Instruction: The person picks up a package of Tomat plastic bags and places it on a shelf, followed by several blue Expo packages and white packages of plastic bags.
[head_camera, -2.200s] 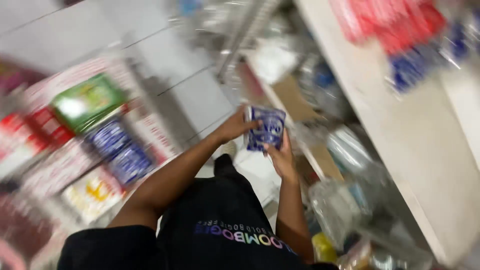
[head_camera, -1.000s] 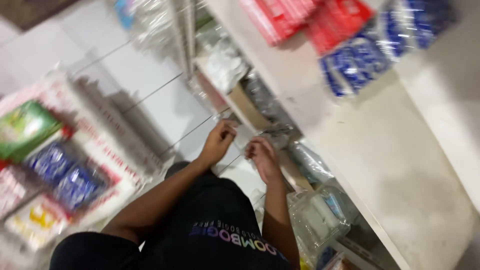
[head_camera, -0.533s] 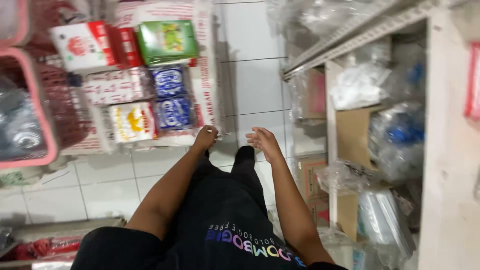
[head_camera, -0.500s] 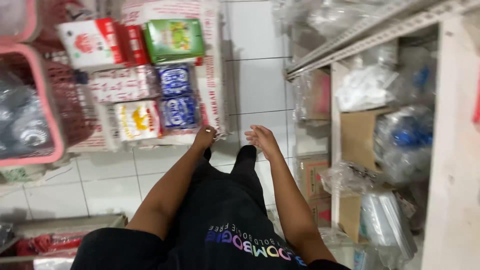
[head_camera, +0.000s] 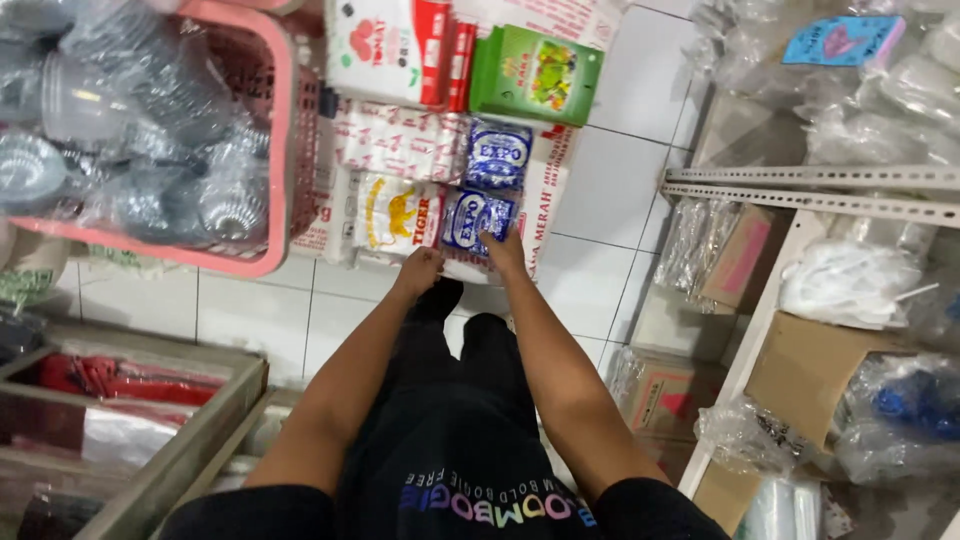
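Blue packet (head_camera: 478, 222) lies on the floor stack beside a yellow packet (head_camera: 392, 215), my right hand (head_camera: 505, 250) pinching its edge, left hand (head_camera: 420, 270) loosely curled nearby; I reckon it could slip.

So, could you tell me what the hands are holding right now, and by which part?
Both hands reach the blue-and-white packet on the floor stack: right hand at its lower edge, left hand by its lower left corner. Whether either grips it cannot be told.

A pink basket (head_camera: 283, 150) filled with clear plastic cups (head_camera: 130, 130) is seen at the left. A green box (head_camera: 535, 75) is laid on the tiled floor (head_camera: 620, 190). Cardboard boxes (head_camera: 805, 370) are kept on metal shelving (head_camera: 810, 190).
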